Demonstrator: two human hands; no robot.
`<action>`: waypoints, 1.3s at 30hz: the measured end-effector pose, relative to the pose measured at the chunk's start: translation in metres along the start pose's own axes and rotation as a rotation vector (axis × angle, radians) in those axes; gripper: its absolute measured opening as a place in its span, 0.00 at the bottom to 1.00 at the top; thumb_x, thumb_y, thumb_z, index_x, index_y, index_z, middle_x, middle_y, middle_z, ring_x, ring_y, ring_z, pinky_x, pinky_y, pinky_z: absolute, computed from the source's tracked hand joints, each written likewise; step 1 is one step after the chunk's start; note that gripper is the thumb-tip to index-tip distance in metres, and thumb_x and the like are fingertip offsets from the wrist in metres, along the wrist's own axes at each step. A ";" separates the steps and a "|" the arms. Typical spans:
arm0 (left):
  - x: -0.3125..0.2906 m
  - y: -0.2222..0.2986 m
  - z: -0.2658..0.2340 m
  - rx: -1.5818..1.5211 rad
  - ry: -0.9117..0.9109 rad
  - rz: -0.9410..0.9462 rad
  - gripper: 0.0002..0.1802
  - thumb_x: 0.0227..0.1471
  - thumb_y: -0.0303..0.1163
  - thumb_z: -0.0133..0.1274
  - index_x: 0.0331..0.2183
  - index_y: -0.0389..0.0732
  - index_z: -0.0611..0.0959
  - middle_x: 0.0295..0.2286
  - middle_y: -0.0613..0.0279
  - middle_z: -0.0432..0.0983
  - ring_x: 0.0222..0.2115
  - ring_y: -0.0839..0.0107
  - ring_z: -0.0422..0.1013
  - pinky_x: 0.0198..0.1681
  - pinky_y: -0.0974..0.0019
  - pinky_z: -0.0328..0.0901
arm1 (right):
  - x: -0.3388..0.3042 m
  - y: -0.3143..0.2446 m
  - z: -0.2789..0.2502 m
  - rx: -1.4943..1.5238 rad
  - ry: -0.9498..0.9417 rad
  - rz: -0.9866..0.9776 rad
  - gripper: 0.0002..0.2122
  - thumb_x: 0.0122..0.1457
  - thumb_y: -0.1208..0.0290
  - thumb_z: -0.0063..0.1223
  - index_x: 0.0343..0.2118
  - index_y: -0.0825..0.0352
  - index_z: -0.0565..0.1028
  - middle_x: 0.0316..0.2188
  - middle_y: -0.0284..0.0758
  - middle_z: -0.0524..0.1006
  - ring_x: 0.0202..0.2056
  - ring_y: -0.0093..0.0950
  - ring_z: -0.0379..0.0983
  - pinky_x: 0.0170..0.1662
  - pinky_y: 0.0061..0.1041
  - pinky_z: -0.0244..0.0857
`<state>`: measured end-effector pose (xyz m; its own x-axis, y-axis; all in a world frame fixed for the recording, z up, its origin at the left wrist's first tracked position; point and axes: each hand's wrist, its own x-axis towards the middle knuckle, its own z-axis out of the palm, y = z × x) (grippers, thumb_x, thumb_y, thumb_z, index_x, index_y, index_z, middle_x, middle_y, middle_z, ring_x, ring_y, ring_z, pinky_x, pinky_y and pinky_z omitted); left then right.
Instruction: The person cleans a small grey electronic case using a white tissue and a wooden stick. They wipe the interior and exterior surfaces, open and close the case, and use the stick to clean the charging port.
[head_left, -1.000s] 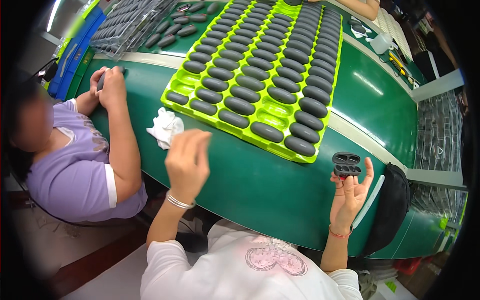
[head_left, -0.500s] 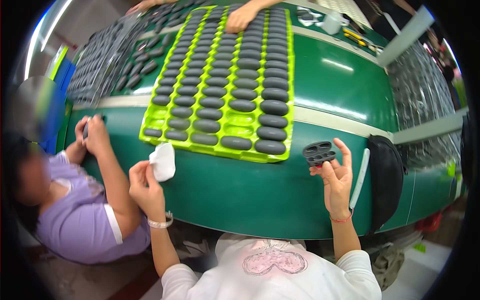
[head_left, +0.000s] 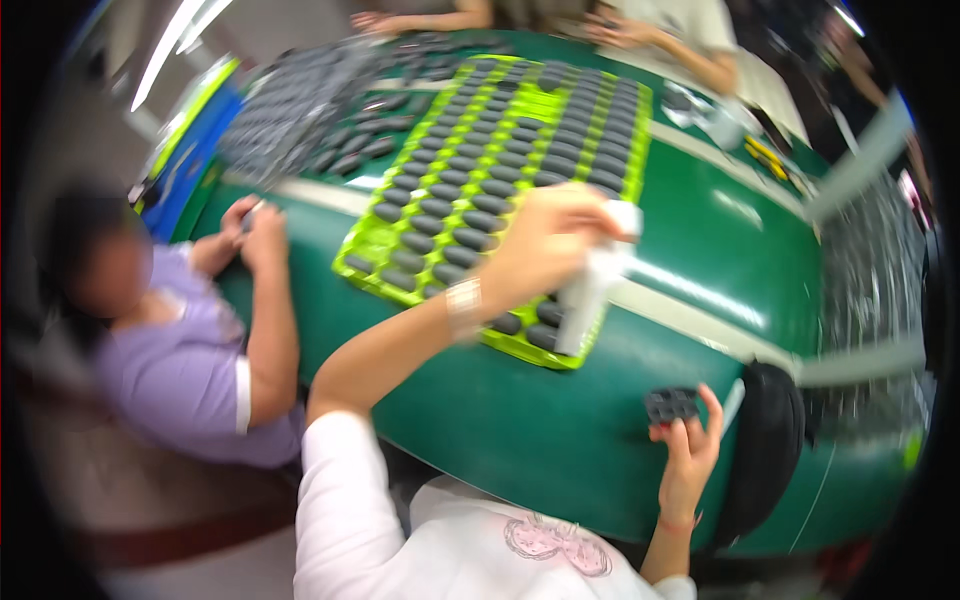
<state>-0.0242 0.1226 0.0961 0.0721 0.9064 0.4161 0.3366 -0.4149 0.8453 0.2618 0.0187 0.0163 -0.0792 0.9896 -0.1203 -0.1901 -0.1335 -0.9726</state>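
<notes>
My left hand (head_left: pixel 545 245) reaches across the lime-green tray (head_left: pixel 374 241) and is blurred by motion. Its fingers close on a white cloth (head_left: pixel 588 300), which hangs down over the tray's right side. Rows of dark grey oval cases (head_left: pixel 430 206) fill most of the tray; my left forearm and the cloth hide some of them. Over the table, right of the tray, my right hand (head_left: pixel 688 460) pinches a small dark earbud case (head_left: pixel 671 405) from below. Several recesses show in that case.
A co-worker in purple works at the left, hands (head_left: pixel 256 232) together; others are across the table. Loose cases (head_left: pixel 360 142) and plastic-covered cases (head_left: pixel 290 120) lie beyond the tray's left. A black pouch (head_left: pixel 765 450), a pale strip (head_left: pixel 733 406) and a yellow-handled tool (head_left: pixel 765 157) are on the right.
My left hand has swept right and away from me over the tray with the cloth. The view has shifted, and the other person's hand is off the tray's far end.
</notes>
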 end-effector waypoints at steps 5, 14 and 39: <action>0.063 -0.050 0.077 -0.021 0.112 0.038 0.12 0.42 0.20 0.50 0.30 0.38 0.85 0.26 0.55 0.76 0.27 0.68 0.72 0.31 0.69 0.66 | -0.013 0.002 -0.005 -0.023 0.005 -0.005 0.26 0.58 0.78 0.48 0.58 0.70 0.54 0.35 0.40 0.75 0.33 0.24 0.71 0.38 0.22 0.65; 0.125 -0.100 0.116 0.701 -0.155 0.148 0.10 0.39 0.23 0.57 0.29 0.45 0.86 0.29 0.49 0.75 0.31 0.53 0.73 0.36 0.58 0.68 | -0.002 -0.002 -0.039 0.035 -0.028 0.000 0.27 0.58 0.75 0.52 0.58 0.70 0.54 0.37 0.41 0.76 0.36 0.26 0.73 0.39 0.23 0.68; 0.380 -0.166 0.194 0.896 -0.035 0.368 0.19 0.40 0.21 0.47 0.36 0.42 0.85 0.31 0.42 0.76 0.32 0.49 0.74 0.43 0.56 0.68 | 0.012 0.000 -0.085 0.403 -0.138 0.148 0.27 0.55 0.84 0.54 0.56 0.71 0.56 0.42 0.41 0.74 0.42 0.26 0.72 0.49 0.26 0.64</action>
<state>0.1297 0.5512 0.0492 0.3390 0.7398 0.5812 0.8771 -0.4719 0.0891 0.3444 0.0351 -0.0017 -0.2590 0.9453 -0.1985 -0.5310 -0.3110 -0.7883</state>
